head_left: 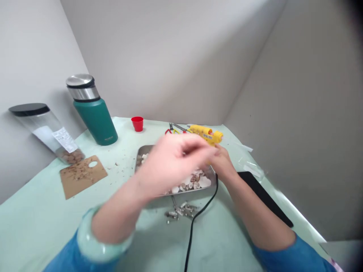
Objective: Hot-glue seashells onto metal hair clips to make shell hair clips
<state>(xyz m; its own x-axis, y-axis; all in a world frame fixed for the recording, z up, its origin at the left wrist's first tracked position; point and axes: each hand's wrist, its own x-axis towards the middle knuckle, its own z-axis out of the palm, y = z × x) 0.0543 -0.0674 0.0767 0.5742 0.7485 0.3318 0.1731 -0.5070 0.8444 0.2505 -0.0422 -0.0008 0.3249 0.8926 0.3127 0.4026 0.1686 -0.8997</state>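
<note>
My left hand (172, 164) is smeared by motion above a metal tray (138, 160), thumb and fingers pressed together in a pinch. Whatever it may hold is hidden. Just right of it, my right hand (222, 162) is closed around the handle of a yellow hot glue gun (202, 131), whose body points away to the left. The tips of both hands nearly meet. Seashells (195, 181) and white pieces fill the tray, partly covered by my left hand. Several small metal pin backs (181, 210) lie in a pile before the tray.
A black cord (193, 223) trails toward me. Pliers and scissors (178, 128) lie behind the tray, near a red cup (137, 124). A green bottle (96, 121), a clear container (51, 132) and brown cardboard (82, 176) are left; a black flat slab (263, 196) is right.
</note>
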